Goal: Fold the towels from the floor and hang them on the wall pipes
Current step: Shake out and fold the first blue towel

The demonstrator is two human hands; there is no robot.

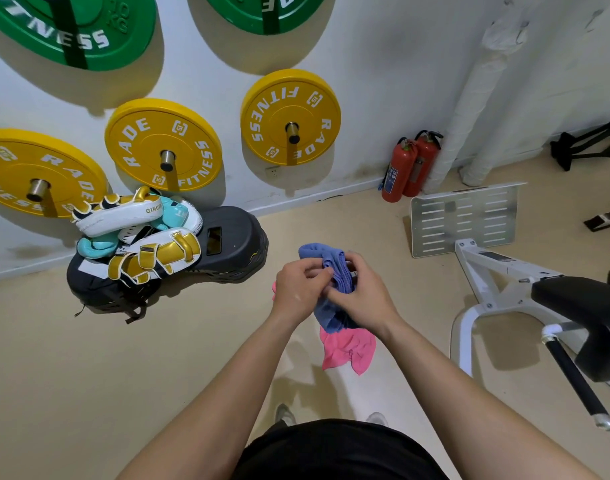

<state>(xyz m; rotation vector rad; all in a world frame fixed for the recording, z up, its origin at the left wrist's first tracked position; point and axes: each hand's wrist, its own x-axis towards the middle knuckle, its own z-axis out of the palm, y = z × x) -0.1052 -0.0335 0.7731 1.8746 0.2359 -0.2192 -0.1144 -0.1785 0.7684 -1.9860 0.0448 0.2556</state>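
Partly hiding the pink towel (348, 348), the left hand (298, 289) and right hand (362, 296) grip the bunched blue towel (319, 254).

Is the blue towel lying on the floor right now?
No, the left hand and right hand both grip the bunched blue towel in the air.

I am reading "RADE FITNESS" printed on the yellow plates (163, 143), "10 KG" on a green plate (68, 26), and "GING" on a white-and-gold pad (123, 213).
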